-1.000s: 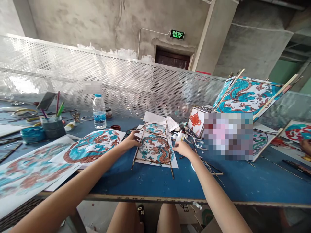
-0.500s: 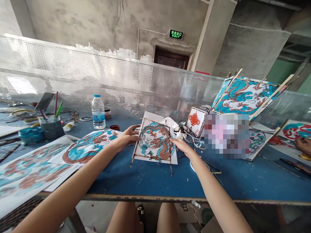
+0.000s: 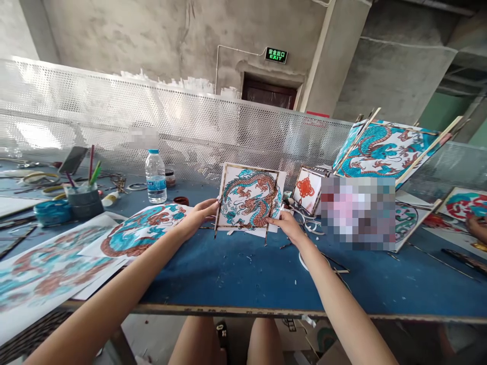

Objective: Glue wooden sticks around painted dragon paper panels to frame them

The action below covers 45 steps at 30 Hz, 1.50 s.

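A dragon painting in orange-brown and blue, on white paper with a frame of thin dark sticks, is raised upright above the table and faces me. Its left edge is in the grip of my left hand, whose fingers go partly behind it. My right hand closes on the lower right corner, thumb on the front. Two stick ends stick out below the frame. Close to my left forearm lies another dragon painting, and a smaller framed red knot picture stands right of my right hand.
The blue table bears a water bottle, a blue paint jar, a cup of brushes and a large dragon lantern. A perforated metal screen runs behind. Another person's hand shows at far right.
Both hands have lifted the framed dragon painting and tilted it from leaning back to nearly upright, so its face shows more squarely. It sits slightly higher and further right.
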Available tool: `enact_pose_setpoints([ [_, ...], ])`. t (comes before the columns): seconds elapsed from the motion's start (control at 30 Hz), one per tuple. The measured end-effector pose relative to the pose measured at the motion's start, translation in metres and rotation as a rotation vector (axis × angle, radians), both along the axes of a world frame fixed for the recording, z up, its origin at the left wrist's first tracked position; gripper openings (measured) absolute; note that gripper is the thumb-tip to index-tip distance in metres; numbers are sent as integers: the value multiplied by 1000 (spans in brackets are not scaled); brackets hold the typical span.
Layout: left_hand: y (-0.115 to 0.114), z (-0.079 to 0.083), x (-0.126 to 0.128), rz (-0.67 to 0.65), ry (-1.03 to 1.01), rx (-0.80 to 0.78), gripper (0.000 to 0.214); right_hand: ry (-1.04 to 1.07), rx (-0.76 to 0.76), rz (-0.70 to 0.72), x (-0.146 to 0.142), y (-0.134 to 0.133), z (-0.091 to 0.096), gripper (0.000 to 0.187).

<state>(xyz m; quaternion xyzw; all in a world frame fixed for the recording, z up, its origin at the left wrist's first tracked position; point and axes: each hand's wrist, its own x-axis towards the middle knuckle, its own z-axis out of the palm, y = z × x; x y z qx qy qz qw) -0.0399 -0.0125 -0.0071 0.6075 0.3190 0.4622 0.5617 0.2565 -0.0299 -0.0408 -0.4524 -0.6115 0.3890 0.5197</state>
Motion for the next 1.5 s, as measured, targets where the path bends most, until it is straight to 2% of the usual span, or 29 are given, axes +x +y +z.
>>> enact_pose_setpoints([
  [0.1, 1, -5, 2, -52, 111, -58, 54, -7, -9, -60, 2, 3, -2, 39],
  [0.2, 6, -11, 5, -37, 197, -85, 50, -5, -14, -86, 3, 5, -3, 41],
  [0.4, 16, -24, 5, 33, 213, -111, 42, 0, -128, 11, 4, 2, -2, 41],
  [0.53, 18, -27, 4, 82, 224, -118, 43, -19, -191, 31, 3, 0, -1, 44],
  [0.77, 17, -24, 4, 59, 229, -107, 53, -37, -63, -33, 2, 5, -6, 42],
  [1.07, 18, -21, 3, -20, 320, 73, 61, -82, -27, -83, 5, 8, -10, 42],
  [1.23, 21, -24, 4, 38, 390, 150, 50, -77, -34, -61, 5, 8, -10, 44],
  [1.5, 26, -30, 2, 102, 394, 221, 37, -129, -84, -58, 5, 5, -10, 42],
])
